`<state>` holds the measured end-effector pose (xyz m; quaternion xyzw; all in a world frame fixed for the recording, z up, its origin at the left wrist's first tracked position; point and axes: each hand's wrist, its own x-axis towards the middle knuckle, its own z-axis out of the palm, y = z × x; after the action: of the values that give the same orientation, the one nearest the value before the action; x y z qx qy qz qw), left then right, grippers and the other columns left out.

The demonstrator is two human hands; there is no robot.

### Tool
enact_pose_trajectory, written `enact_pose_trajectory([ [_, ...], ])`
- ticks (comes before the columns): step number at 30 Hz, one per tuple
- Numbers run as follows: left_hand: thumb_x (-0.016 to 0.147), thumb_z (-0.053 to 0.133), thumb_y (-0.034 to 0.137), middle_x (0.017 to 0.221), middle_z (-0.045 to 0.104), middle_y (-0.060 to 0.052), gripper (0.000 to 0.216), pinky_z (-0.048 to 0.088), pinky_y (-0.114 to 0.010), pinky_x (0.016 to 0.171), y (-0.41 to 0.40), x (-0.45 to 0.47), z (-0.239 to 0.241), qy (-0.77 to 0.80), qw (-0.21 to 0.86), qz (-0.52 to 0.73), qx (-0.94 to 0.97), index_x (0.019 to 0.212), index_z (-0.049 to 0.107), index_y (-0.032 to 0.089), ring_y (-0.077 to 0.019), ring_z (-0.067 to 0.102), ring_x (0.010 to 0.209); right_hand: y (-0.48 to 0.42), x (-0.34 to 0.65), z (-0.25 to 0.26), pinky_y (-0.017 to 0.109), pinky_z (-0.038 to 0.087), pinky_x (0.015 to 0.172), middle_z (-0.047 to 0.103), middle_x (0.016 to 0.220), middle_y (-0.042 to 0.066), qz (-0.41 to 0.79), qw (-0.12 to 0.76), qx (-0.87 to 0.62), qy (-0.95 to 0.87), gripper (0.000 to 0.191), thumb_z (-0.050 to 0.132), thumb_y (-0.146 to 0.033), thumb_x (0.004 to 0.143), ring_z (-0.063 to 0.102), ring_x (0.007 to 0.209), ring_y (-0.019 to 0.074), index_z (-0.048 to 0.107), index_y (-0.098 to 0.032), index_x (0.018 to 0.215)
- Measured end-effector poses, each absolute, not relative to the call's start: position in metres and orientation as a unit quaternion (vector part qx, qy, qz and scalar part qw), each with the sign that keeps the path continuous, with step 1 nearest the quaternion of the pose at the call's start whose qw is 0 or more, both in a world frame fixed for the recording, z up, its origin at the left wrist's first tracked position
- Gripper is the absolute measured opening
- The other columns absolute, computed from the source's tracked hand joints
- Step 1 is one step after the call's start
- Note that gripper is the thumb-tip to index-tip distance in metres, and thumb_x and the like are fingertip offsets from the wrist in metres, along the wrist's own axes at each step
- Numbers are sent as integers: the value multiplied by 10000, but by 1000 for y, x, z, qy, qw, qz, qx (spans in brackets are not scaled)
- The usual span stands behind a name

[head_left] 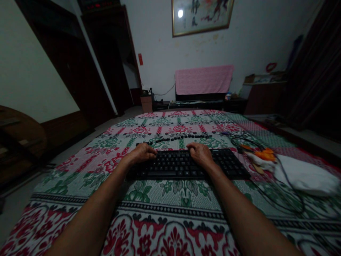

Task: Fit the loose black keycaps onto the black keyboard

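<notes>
A black keyboard (170, 164) lies flat on the patterned cloth in front of me, its long side facing me. My left hand (142, 153) is closed over its back left corner, fingers pointing right along the back edge. Over the back edge, right of the middle, is my right hand (200, 153), its fingers bent together; whatever lies between the fingertips is too small and dark to make out. Behind the keyboard, small black keycaps (183, 137) form a long, uneven row. Part of the top key row is hidden by my hands.
A floral cloth (170, 209) covers the table. At the right lie a black cable (290, 209), an orange item (266, 154) and a white bag-like bundle (306, 176). By the far wall, a pink cloth (204, 80) hangs over something above a low dark cabinet.
</notes>
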<state>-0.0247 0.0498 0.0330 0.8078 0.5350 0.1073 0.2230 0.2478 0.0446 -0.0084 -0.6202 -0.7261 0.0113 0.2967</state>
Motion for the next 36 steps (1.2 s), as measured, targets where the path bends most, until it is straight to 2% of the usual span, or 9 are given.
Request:
enact_pose_trajectory([
  [7,615,564,298,837,689,27,349,407,-202,697,49,-24,35,539,246,93,800,928,683,202,-152,590,790,46,248,-9,238,425,811,667,958,-11,12,300,-617,-727,304,401,-212,769,597,894,145,657,-256,927],
  [12,619,554,344,805,685,31,381,410,-201,661,51,-25,33,544,260,98,792,948,676,196,-152,590,760,45,248,-8,242,428,804,667,955,-12,11,302,-613,-730,298,400,-218,772,599,892,150,656,-257,920],
  [18,663,501,430,734,671,27,361,394,-203,619,51,-27,30,530,246,123,802,854,697,194,-157,582,730,45,248,-9,241,427,805,669,949,-9,10,299,-614,-730,302,400,-210,770,599,893,149,653,-260,927],
  [22,630,546,408,767,679,18,333,399,-201,631,53,-26,27,549,256,156,780,837,696,194,-157,588,747,45,248,-9,241,425,809,668,953,-13,10,301,-615,-729,302,402,-208,767,599,896,149,653,-263,926],
  [30,532,617,345,632,631,22,306,401,-215,588,48,-16,31,578,328,185,724,758,664,144,-128,545,617,45,247,-8,238,419,825,664,968,-8,15,296,-619,-727,301,403,-211,773,592,908,145,654,-254,934],
  [36,519,622,326,558,587,33,246,376,-215,540,50,-14,30,590,326,186,715,677,650,141,-106,496,548,42,247,-5,233,411,842,662,976,-4,17,286,-622,-729,302,402,-207,779,588,924,143,652,-246,945],
])
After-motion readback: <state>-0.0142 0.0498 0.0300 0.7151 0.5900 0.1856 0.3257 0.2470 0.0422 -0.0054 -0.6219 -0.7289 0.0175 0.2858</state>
